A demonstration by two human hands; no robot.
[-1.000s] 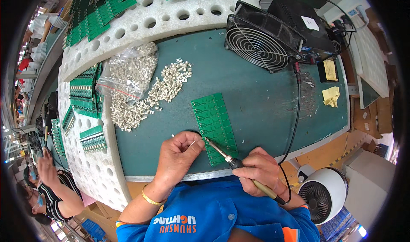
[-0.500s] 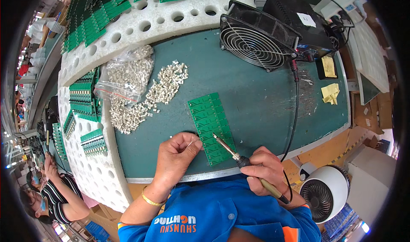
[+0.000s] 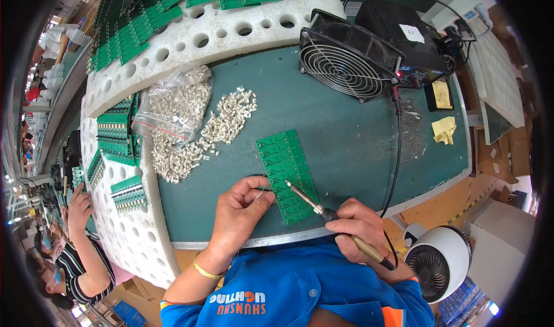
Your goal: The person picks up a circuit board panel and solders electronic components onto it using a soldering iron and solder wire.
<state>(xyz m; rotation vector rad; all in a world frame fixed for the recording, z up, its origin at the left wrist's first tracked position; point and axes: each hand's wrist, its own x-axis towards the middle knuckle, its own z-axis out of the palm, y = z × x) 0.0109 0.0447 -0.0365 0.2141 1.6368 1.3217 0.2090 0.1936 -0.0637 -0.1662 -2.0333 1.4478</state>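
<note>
On the green mat lies a green circuit board panel (image 3: 285, 162), set slightly aslant in front of me. My right hand (image 3: 360, 226) grips a soldering iron (image 3: 306, 197), its tip over the middle of the panel; I cannot tell whether it touches. Thumb and fingers of my left hand (image 3: 242, 209) are pinched on a thin strand of solder wire (image 3: 261, 195) at the panel's left edge. A heap of small white connectors (image 3: 231, 116) spreads to the left, beside a clear plastic bag (image 3: 176, 102) filled with more of them.
White foam trays (image 3: 245, 38) with round holes line the far and left sides, bearing several green boards (image 3: 128, 194). A black fan (image 3: 349, 61) and black soldering station (image 3: 398, 30) stand far right, near a yellow sponge (image 3: 442, 95). The iron's cable (image 3: 399, 160) crosses the mat. A co-worker (image 3: 83, 263) sits left.
The iron's tip has shifted very slightly left on the panel. My left hand keeps its pinch. The co-worker's hand at the left has moved toward the foam tray.
</note>
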